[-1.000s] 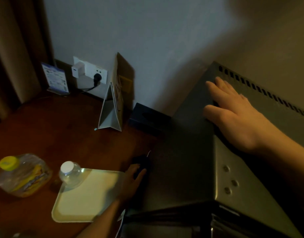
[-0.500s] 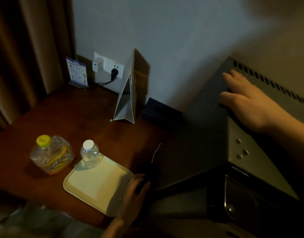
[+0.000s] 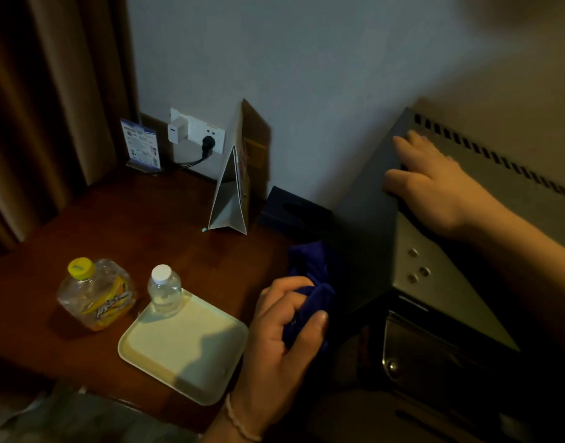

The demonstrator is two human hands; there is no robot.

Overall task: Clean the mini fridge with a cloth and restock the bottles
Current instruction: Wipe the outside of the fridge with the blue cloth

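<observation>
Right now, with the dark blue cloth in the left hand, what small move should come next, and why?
Probably bring the dark blue cloth, gripped by the left hand, up onto the grey metal mini fridge beside it and start wiping; the right hand rests flat on the fridge top.

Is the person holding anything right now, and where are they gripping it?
The left hand grips a dark blue cloth by its near bunched end. The right hand holds nothing; it rests flat on the mini fridge.
</observation>
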